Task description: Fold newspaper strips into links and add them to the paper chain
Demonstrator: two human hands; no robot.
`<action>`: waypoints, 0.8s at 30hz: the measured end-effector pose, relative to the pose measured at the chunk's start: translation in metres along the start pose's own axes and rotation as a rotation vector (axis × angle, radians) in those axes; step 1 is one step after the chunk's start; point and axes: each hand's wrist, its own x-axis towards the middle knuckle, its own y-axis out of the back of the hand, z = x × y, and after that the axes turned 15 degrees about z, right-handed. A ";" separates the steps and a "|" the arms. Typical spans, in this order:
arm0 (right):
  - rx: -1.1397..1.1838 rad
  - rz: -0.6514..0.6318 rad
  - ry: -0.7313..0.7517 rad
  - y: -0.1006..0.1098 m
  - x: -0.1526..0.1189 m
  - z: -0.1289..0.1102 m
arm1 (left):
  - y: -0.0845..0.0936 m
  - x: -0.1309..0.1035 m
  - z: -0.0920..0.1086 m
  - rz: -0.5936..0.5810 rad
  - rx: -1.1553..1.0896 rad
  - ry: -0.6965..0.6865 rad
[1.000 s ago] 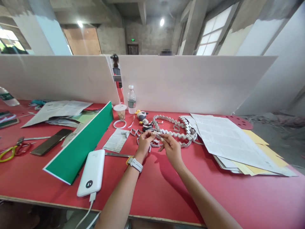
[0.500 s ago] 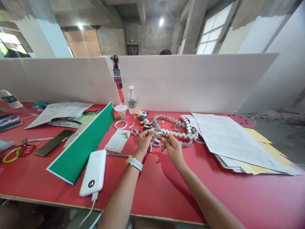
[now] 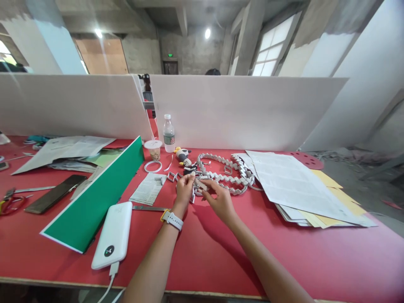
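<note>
At the far left of the red table (image 3: 284, 261), scissors (image 3: 15, 203) with yellow and red handles are partly cut off by the picture's edge, and a dark phone (image 3: 56, 193) is laid beside them, in front of a spread of papers (image 3: 67, 149). A green panel (image 3: 97, 198) is stood on its edge at a slant, and a white power bank (image 3: 115, 229), plugged into a white cable (image 3: 110, 283), is placed just right of it. A printed sheet (image 3: 147, 191) is laid flat near a white ring (image 3: 152, 167), behind which a lidded cup (image 3: 153, 150) and a bottle (image 3: 168, 136) are stood. A pale watch (image 3: 174, 221) is worn on the left wrist. By the left hand (image 3: 184, 192), the left end of a small grey folded strip (image 3: 200, 185) is pinched between thumb and fingers, above the table and in front of a plush toy (image 3: 182, 157). The strip's right end is met by the right hand (image 3: 221, 204), whose fingers are bent; whether they are pressed on it cannot be told. Behind the right hand, a zigzag chain (image 3: 217, 174) is laid in loops, and farther right white and yellow papers (image 3: 293, 181) are stacked.
</note>
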 end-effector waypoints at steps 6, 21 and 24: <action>0.025 0.046 -0.024 0.003 0.002 0.000 | -0.004 0.002 -0.004 -0.004 -0.014 0.025; -0.148 0.181 0.022 0.017 0.015 0.000 | -0.001 -0.011 0.016 -0.340 0.184 -0.252; -0.111 0.178 -0.001 0.019 0.016 -0.001 | -0.001 -0.008 0.014 -0.262 0.186 -0.230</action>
